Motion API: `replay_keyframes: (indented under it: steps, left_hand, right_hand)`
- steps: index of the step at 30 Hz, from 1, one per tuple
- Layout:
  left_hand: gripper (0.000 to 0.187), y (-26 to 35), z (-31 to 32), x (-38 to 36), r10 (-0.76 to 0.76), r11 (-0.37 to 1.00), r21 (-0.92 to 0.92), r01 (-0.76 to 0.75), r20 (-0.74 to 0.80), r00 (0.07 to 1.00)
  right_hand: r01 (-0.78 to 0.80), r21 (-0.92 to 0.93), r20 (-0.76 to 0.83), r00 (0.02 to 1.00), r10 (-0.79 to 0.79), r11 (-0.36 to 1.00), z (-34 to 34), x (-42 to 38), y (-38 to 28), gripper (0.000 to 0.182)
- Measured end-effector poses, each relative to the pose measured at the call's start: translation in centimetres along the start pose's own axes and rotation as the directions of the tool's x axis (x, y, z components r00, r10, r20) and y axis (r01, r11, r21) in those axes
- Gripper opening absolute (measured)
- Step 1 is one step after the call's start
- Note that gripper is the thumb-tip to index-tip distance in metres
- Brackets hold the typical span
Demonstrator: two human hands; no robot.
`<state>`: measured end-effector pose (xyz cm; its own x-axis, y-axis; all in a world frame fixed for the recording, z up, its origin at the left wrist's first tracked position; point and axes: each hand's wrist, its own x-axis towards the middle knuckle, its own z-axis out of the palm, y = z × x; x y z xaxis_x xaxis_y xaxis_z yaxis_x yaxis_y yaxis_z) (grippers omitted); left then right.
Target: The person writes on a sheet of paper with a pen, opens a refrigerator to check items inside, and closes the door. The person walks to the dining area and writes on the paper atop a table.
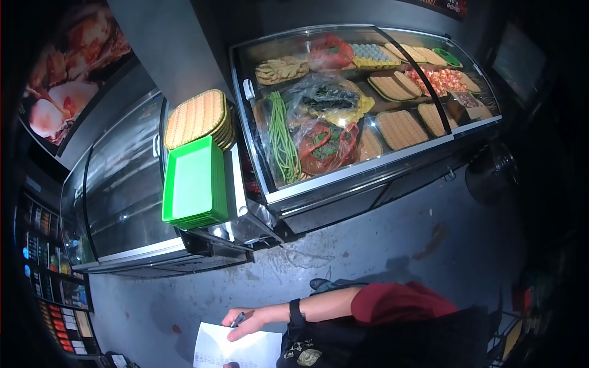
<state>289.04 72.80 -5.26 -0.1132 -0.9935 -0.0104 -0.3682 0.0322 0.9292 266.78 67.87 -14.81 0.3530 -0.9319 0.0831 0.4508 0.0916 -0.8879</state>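
Observation:
My right hand [246,322] comes in from the right, below a red sleeve and a black wristband, with its fingers closed round a dark pen [238,319]. It rests over a white sheet of paper [211,343] low in the view. Lines of small writing show on the sheet's lower part, too small to read. Of my left hand [231,365], only a fingertip or thumb appears at the bottom edge, pressed on the paper; its other fingers are hidden.
Stacked green trays [195,178] and woven baskets [195,116] stand between two glass display cases. The right case [362,175] holds vegetables, eggs and baskets; the left case [123,190] has reflective glass. Stocked shelves [55,276] line the far left. A dark round bin [491,172] stands at right.

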Motion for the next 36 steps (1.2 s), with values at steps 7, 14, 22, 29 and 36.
replay_keyframes:
  steps: [7,14,22,29,36]
  left_hand:
    - [0.031,-3.8,-2.3,0.8,0.024,0.859,0.502,-0.1,0.156,0.987]
    - [0.03,-5.8,-2.4,1.1,0.167,0.957,0.222,-0.187,0.107,0.98]
    - [0.029,-6.9,-1.9,1.3,-0.069,0.985,0.163,0.061,0.047,0.997]
    - [0.031,-8.0,-2.3,1.4,-0.053,0.962,0.27,0.046,0.017,0.998]
    - [0.034,-9.9,-3.9,1.6,-0.027,0.909,0.415,0.042,-0.041,0.999]
  right_hand:
    - [0.018,-0.021,0.015,1.0,-0.017,1.0,0.0,-0.2,-1.5,0.029]
    - [0.004,-0.033,-0.031,1.0,-0.005,0.999,-0.2,0.0,-0.4,0.028]
    - [0.006,-0.058,-0.023,1.0,-0.007,0.998,-0.5,0.2,0.1,0.029]
    - [-0.012,-0.025,-0.018,1.0,0.012,1.0,-0.4,0.4,0.1,0.025]
    - [-0.034,-0.07,-0.013,0.999,0.034,0.997,-0.5,0.7,-0.5,0.021]
